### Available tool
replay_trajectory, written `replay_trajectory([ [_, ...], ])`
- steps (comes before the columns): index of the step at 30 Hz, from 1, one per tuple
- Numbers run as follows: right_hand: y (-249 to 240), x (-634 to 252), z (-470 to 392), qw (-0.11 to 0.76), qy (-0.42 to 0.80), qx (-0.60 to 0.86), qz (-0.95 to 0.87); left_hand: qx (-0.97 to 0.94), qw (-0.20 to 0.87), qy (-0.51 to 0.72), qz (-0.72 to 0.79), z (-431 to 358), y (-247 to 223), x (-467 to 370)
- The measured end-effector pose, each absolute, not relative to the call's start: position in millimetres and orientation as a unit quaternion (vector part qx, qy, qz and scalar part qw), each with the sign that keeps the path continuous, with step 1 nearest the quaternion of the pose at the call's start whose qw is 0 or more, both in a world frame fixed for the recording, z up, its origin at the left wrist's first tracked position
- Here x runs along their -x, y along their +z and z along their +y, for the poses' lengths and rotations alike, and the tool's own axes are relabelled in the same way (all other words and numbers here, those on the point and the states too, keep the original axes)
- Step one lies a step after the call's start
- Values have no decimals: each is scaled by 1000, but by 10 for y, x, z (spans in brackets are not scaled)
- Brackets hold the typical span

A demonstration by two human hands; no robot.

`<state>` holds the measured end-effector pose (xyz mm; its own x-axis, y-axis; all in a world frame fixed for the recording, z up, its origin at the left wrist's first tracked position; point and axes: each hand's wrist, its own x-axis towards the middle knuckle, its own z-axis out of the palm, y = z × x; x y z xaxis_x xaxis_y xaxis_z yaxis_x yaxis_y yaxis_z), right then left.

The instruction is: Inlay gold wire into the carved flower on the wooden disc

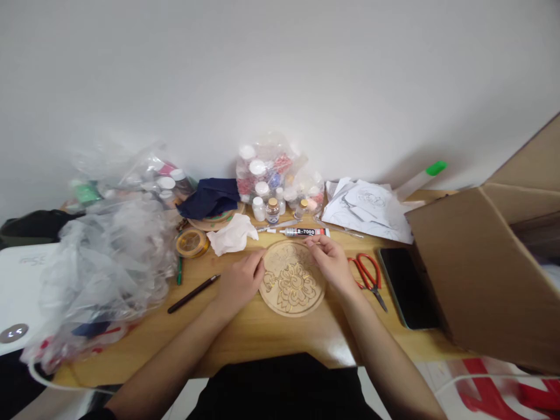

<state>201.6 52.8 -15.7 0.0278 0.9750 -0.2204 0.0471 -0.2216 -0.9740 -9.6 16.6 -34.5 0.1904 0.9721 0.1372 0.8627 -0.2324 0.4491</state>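
A round wooden board (293, 306) lies on the table in front of me, with a flower pattern (296, 284) outlined in thin golden lines. My left hand (241, 279) is closed at the board's upper left edge, its fingers curled against the rim. At the upper right edge my right hand (331, 261) has thumb and forefinger pinched together; whatever is between them is too small to make out. Just behind the board lies a B-7000 glue tube (305, 232). Red-handled scissors (370, 274) rest right of my right hand, and a dark pen (193, 294) left of my left hand.
Behind stand small bottles (272, 211) and bags of white-capped jars (258, 169). A wire spool (191, 242), crumpled tissue (233, 234) and plastic bags (114, 262) fill the left. Paper drawings (367, 207), a phone (408, 289) and a cardboard box (476, 274) occupy the right.
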Motion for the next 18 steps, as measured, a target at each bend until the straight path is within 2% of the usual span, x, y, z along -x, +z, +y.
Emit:
replay_trajectory([
  [12,-177,-2020,533,438,537,567,-447,-744,56,191,638,203,-350,113],
  [18,-173,-2056,550,451,532,563,-444,-719,9,206,663,168,141,390],
])
